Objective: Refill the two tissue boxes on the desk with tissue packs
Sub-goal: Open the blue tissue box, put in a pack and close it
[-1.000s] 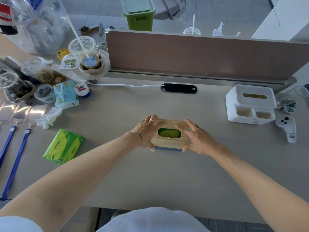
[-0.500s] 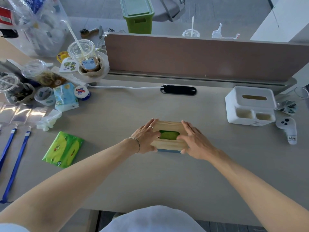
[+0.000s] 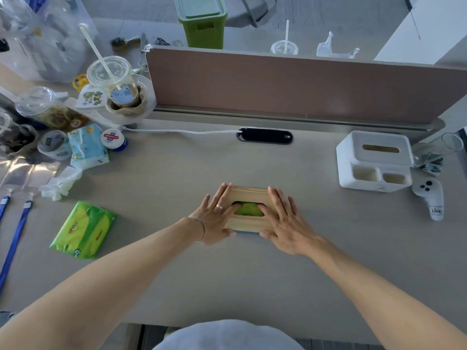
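L hand (image 3: pixel 214 218) & R hand (image 3: pixel 285 223) flat on wooden tissue box lid (image 3: pixel 249 194), fingers straight, slightly spread, pressing, box mid-desk (image 3: pixel 252 274), green pack showing thru oval slot (image 3: pixel 249 210), 2nd green tissue pack (image 3: pixel 84 229) lying well to left, white tissue box (image 3: pixel 374 161) far right nr divider (image 3: pixel 278 84).

A white controller (image 3: pixel 428 195) lies at the right edge of the bench (image 3: pixel 177 261). Upper left, lidded plastic cups (image 3: pixel 115 79) with a straw crowd together beside a small round tin (image 3: pixel 113 139). Two blue lanyards (image 3: pixel 15 236) run along the left edge. A brown divider (image 3: pixel 290 84) spans the top, a green bin (image 3: pixel 202 21) behind it.
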Demonstrator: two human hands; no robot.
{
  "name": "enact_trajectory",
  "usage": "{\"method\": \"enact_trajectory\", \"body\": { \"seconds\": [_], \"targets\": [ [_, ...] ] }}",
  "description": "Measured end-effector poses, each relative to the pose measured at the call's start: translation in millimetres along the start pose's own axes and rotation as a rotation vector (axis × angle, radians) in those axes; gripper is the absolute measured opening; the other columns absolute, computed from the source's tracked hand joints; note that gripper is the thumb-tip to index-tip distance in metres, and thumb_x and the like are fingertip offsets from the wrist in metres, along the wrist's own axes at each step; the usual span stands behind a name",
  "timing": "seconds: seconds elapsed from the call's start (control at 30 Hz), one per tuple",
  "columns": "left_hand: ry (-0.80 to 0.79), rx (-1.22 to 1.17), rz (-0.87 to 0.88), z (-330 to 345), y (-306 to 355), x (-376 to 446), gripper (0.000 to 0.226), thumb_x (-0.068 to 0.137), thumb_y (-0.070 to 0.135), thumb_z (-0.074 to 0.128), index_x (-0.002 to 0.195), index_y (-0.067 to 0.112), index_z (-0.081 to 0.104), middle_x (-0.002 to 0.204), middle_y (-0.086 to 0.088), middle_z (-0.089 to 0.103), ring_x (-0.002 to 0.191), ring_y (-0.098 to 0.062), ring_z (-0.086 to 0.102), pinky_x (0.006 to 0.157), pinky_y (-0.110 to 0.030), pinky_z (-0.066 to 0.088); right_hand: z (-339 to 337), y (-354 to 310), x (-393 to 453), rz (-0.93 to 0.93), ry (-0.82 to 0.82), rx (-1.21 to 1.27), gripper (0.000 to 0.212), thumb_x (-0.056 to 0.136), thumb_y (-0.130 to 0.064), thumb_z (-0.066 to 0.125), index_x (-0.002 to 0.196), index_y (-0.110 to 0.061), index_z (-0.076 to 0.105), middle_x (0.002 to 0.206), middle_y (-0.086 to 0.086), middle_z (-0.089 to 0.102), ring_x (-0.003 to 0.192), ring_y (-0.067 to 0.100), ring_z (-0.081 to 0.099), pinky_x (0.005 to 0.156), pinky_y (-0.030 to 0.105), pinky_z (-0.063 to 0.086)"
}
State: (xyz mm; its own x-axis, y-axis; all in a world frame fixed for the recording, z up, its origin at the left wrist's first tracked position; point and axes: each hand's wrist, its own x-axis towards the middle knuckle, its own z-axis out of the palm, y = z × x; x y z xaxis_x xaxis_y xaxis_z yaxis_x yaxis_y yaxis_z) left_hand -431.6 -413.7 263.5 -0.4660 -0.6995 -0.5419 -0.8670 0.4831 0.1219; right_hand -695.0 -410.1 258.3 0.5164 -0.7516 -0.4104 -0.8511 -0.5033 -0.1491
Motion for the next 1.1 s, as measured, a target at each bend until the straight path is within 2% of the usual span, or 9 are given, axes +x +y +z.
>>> {"method": "enact_trajectory", "body": {
  "seconds": [0.17,0.3,0.37,0.43,0.47,0.57,0.67,0.8,1.1],
  "targets": [
    [0.082,-0.008,0.006,1.6,-0.5,-3.2,0.081,0.098,0.059,0.039,0.159,0.027,-0.002,0.152,-0.013,-0.049,0.144,-0.028,-0.041,0.124,-0.053,0.008,6.4,0.1,0.7,-0.009,0.086,0.025,0.077,0.096,-0.057,0.043,0.158,-0.025,0.010,0.159,0.017,-0.036,0.149,0.035,-0.028,0.121,0.060,0.007],
    [0.254,-0.316,-0.053,8.5,6.0,-19.0,0.095,0.089,0.055,0.061,0.156,0.032,-0.003,0.161,-0.005,-0.037,0.153,-0.024,-0.024,0.124,-0.045,0.017,17.2,-13.0,-14.2,0.114,0.225,0.403,0.095,0.088,-0.045,0.067,0.158,-0.028,0.006,0.166,0.011,-0.017,0.154,0.036,0.004,0.118,0.056,0.026],
    [0.252,-0.623,-0.214,8.6,14.0,-27.4,0.104,0.082,0.055,0.069,0.155,0.044,-0.005,0.165,0.002,-0.029,0.156,-0.024,0.002,0.117,-0.043,0.035,17.3,-15.7,-16.9,0.245,0.260,0.650,0.106,0.083,-0.042,0.075,0.158,-0.033,0.001,0.168,0.007,-0.005,0.148,0.033,0.027,0.111,0.049,0.040],
    [0.240,-0.859,-0.342,4.2,26.1,-27.4,0.103,0.081,0.049,0.071,0.151,0.051,-0.003,0.167,-0.001,0.005,0.136,-0.028,0.043,0.102,-0.038,0.047,15.4,-14.4,-11.8,0.293,0.291,0.847,0.113,0.079,-0.034,0.080,0.156,-0.040,-0.002,0.166,-0.001,0.015,0.144,0.024,0.038,0.109,0.044,0.042],
    [0.261,-0.953,-0.388,1.1,33.2,-24.1,0.100,0.081,0.042,0.071,0.149,0.053,-0.001,0.158,-0.004,0.027,0.120,-0.024,0.052,0.097,-0.035,0.049,13.6,-13.3,-8.1,0.298,0.291,0.917,0.115,0.077,-0.030,0.081,0.155,-0.043,-0.002,0.164,-0.004,0.023,0.143,0.019,0.039,0.111,0.043,0.041],
    [0.358,-1.158,-0.509,-9.1,49.1,-11.5,0.094,0.075,0.030,0.069,0.141,0.061,0.010,0.130,0.000,0.049,0.103,-0.018,0.057,0.088,-0.039,0.055,9.0,-11.6,4.1,0.307,0.252,0.994,0.115,0.076,-0.021,0.081,0.154,-0.046,0.002,0.160,-0.005,0.033,0.143,0.016,0.039,0.113,0.039,0.038],
    [0.349,-1.177,-0.564,-17.5,60.0,-5.4,0.085,0.073,0.034,0.070,0.134,0.063,0.018,0.130,0.005,0.044,0.101,-0.020,0.059,0.085,-0.039,0.056,4.8,-19.5,15.3,0.303,0.241,0.984,0.110,0.075,-0.031,0.085,0.158,-0.033,0.011,0.158,0.000,0.032,0.141,0.017,0.038,0.106,0.028,0.036],
    [0.402,-1.147,-0.614,-25.2,53.0,-6.0,0.075,0.079,0.036,0.069,0.132,0.059,0.022,0.129,0.008,0.040,0.096,-0.022,0.060,0.079,-0.037,0.056,-5.7,-31.4,33.3,0.291,0.218,0.928,0.107,0.080,-0.047,0.078,0.159,-0.028,0.007,0.156,0.007,0.030,0.137,0.024,0.044,0.102,0.031,0.041],
    [0.392,-1.005,-0.650,-34.4,-50.4,-18.7,0.091,0.083,0.016,0.060,0.150,0.053,0.010,0.138,-0.005,0.044,0.108,-0.031,0.059,0.090,-0.034,0.051,-57.1,-71.7,127.6,0.203,0.145,0.785,0.110,0.075,-0.027,0.081,0.159,-0.027,0.009,0.154,0.007,0.030,0.135,0.026,0.044,0.098,0.029,0.041]
  ]
}}
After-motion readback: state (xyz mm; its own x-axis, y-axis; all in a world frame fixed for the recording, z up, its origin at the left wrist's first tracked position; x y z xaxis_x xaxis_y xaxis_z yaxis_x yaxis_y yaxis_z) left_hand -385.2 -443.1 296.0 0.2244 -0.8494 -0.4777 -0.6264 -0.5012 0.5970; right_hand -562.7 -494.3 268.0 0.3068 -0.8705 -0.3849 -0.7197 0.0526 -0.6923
